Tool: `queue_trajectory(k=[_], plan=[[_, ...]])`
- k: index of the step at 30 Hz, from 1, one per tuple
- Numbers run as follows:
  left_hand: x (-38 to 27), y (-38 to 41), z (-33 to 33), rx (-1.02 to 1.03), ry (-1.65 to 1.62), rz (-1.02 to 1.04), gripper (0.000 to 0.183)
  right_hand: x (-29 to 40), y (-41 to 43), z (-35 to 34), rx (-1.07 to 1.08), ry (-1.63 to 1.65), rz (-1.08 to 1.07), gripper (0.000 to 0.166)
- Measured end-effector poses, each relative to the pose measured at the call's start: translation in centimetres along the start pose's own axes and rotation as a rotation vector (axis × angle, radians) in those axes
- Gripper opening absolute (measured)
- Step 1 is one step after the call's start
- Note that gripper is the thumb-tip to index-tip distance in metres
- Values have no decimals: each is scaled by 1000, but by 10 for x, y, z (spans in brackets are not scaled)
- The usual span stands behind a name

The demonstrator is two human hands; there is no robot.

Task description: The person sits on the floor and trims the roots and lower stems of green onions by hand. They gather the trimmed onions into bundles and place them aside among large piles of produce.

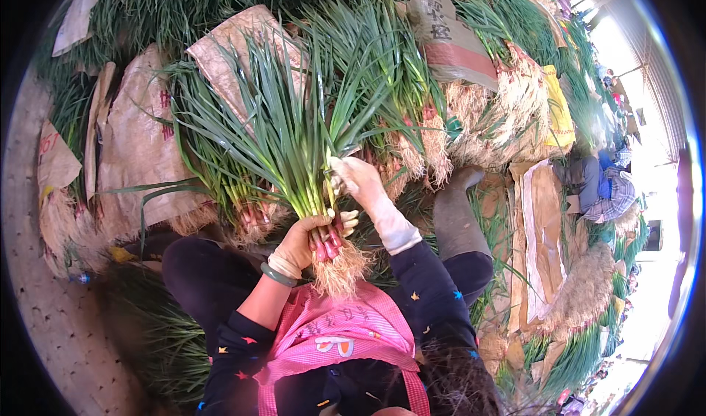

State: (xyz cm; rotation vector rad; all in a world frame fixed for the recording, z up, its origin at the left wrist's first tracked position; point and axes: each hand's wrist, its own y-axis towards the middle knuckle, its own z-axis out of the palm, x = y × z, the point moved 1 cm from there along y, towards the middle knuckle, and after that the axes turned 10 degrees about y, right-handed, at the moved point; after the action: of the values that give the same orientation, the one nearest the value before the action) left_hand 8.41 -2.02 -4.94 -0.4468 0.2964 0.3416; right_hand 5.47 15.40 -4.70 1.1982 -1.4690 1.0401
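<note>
My gloved left hand [304,240] is closed around the lower stems of a bunch of green onions [287,168], which have red bulbs and long pale roots. The bunch stands leaves up, its roots hanging in front of my pink checked apron [342,328]. At the right side of the bunch is my gloved right hand [358,182], its fingers bent at a yellowish stem or leaf; whether they grip it is hard to see. A green bangle circles my left wrist.
More green onions [226,190] lie in heaps before me, partly under woven sacks [146,140]. My right boot [458,217] rests beside them. Flattened brown sacking [543,239] lies to the right, and another person [601,187] sits beyond it. A pitted pale surface [49,317] borders the left.
</note>
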Motion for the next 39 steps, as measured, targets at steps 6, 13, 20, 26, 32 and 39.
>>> queue_trajectory(k=[6,13,20,26,32,39], plan=[[2,-3,2,-192,11,-44,24,11,-60,5,209,136,229,30],[3,-11,13,-49,-71,18,31,-30,-44,-29,116,-1073,95,31],[8,-5,10,-46,-78,-62,27,-29,-31,-5,63,464,171,32],[2,-10,-3,-169,-58,16,22,15,-55,18,-76,493,36,14],[-1,-6,4,-119,-155,25,30,35,-86,-97,-289,972,-304,17],[1,-1,20,-123,-59,-43,25,-5,-72,-37,99,110,-152,49]])
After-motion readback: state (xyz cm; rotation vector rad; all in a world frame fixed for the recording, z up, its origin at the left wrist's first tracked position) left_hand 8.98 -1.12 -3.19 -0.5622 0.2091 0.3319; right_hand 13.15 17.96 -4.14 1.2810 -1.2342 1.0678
